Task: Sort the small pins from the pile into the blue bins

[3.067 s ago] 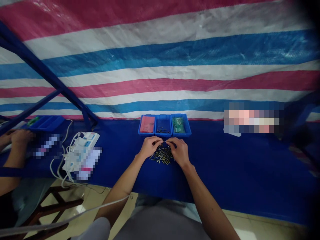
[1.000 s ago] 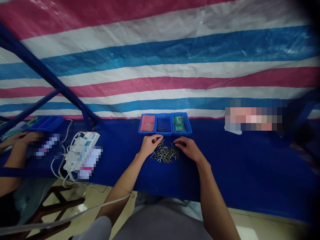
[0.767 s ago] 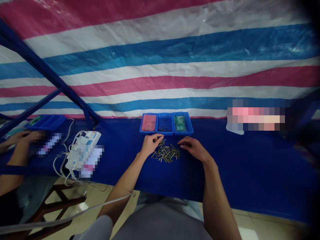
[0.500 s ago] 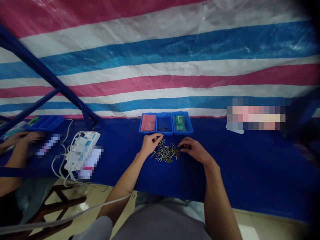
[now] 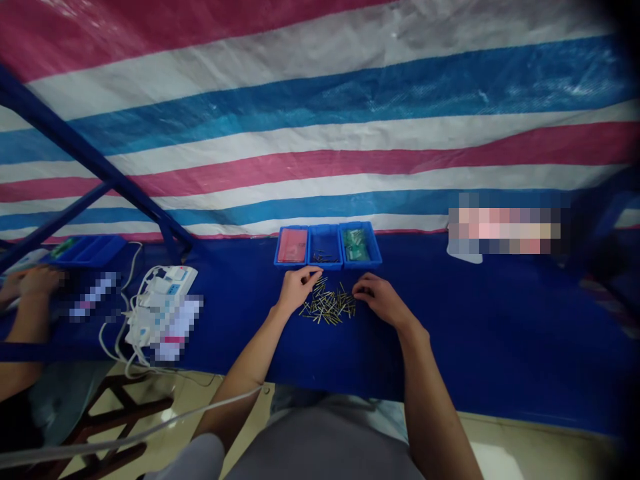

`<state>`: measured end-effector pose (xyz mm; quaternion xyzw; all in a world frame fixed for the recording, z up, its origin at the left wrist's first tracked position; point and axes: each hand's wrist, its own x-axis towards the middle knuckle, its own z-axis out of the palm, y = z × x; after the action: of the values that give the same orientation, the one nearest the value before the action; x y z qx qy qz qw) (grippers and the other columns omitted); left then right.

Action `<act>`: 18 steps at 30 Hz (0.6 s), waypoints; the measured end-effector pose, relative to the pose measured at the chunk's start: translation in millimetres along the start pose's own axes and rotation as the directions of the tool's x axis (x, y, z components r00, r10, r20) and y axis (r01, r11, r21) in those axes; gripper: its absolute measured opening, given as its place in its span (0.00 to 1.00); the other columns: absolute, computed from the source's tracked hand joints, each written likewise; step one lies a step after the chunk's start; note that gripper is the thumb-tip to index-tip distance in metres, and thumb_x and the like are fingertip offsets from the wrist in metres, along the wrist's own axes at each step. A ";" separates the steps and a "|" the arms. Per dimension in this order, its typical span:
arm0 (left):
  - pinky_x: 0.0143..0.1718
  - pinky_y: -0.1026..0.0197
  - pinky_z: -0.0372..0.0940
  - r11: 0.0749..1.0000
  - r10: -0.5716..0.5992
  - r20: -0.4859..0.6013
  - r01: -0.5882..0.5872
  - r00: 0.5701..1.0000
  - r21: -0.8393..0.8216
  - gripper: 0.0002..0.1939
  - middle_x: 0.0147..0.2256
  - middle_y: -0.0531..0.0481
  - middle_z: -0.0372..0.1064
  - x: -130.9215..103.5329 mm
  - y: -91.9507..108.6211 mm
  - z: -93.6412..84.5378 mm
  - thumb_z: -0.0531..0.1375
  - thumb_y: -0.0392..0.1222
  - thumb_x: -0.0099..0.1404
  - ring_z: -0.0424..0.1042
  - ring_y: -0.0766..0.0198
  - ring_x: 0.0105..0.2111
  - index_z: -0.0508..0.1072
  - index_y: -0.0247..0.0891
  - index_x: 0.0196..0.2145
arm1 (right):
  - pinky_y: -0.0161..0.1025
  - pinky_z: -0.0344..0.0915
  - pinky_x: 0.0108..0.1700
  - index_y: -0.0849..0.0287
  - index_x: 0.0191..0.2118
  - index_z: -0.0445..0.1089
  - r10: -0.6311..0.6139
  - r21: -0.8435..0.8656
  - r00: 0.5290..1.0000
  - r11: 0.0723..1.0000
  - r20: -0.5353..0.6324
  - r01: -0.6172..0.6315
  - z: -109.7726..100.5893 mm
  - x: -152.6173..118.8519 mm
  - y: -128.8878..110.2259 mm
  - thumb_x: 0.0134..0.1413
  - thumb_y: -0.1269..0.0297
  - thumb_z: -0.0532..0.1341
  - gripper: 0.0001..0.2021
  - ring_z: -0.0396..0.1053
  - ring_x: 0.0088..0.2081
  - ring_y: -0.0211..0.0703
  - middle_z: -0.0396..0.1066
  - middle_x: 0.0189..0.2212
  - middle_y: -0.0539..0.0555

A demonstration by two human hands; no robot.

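A loose pile of thin, brass-coloured metal rods (image 5: 328,307), like small drill bits, lies on the blue table in front of me. My left hand (image 5: 297,291) is at the pile's upper left edge, its thumb and fingertips pinched together. On the right edge of the pile is my right hand (image 5: 381,297), fingers curled and pressed together. Whatever is between either hand's fingertips is too small to make out. Just behind the pile stand three joined blue bins: the left bin (image 5: 277,256) has pink packets, the middle bin (image 5: 325,265) a few thin rods, the right bin (image 5: 376,247) green packets.
White power strips (image 5: 165,293) with tangled cables lie on the left of the table (image 5: 500,333). Further left are a co-worker's hands (image 5: 40,280) and a blue tray (image 5: 95,250). A blurred-out item (image 5: 500,230) sits at the back right. A striped sheet (image 5: 320,160) hangs behind.
The view has shifted slightly, so the bins and pile appear a little further left. My right hand has moved slightly along the pile's right edge; my left hand stays pinched at the upper left.
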<state>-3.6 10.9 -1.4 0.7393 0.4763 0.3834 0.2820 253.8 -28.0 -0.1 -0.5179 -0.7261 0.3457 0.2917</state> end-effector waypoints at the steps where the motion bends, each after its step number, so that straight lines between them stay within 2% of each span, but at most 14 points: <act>1: 0.28 0.67 0.58 1.000 0.000 0.002 0.000 1.000 0.001 0.17 0.16 0.57 0.64 0.0 -0.1 0.1 0.58 0.50 0.69 0.61 0.71 0.18 0.81 0.37 0.42 | 0.39 0.63 0.40 0.57 0.32 0.76 -0.005 -0.003 1.000 1.000 -0.002 0.005 0.3 0.1 -0.1 0.54 0.71 0.61 0.05 0.67 0.34 0.39 0.69 0.37 0.52; 7: 0.28 0.67 0.58 1.000 0.002 0.004 -0.002 1.000 0.005 0.16 0.16 0.57 0.64 -0.1 1.1 0.0 0.58 0.50 0.70 0.62 0.71 0.18 0.81 0.37 0.42 | 0.40 0.62 0.44 0.58 0.30 0.73 -0.063 -0.037 0.998 0.997 -0.003 0.063 2.6 1.5 4.0 0.53 0.74 0.60 0.06 0.68 0.39 0.43 0.69 0.35 0.53; 12: 0.28 0.68 0.58 1.000 -0.003 0.002 0.003 1.000 0.010 0.17 0.17 0.57 0.65 -0.2 1.1 0.3 0.58 0.50 0.70 0.62 0.71 0.19 0.81 0.36 0.42 | 0.42 0.62 0.44 0.57 0.30 0.71 -0.091 -0.030 0.996 0.995 -0.008 0.091 2.2 2.3 5.0 0.54 0.73 0.59 0.06 0.67 0.39 0.44 0.69 0.34 0.54; 18: 0.27 0.68 0.58 1.000 0.006 0.004 -0.006 1.000 0.006 0.17 0.16 0.57 0.65 -0.6 2.8 -0.5 0.58 0.50 0.70 0.62 0.71 0.18 0.81 0.36 0.42 | 0.39 0.62 0.37 0.58 0.32 0.71 -0.031 0.059 0.996 0.998 -0.081 0.036 1.6 0.5 2.5 0.56 0.65 0.59 0.05 0.66 0.32 0.41 0.70 0.33 0.53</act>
<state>-2.7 9.3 0.9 0.7424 0.4747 0.3811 0.2797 253.8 -27.2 -3.0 -0.5103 -0.7116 0.3415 0.3416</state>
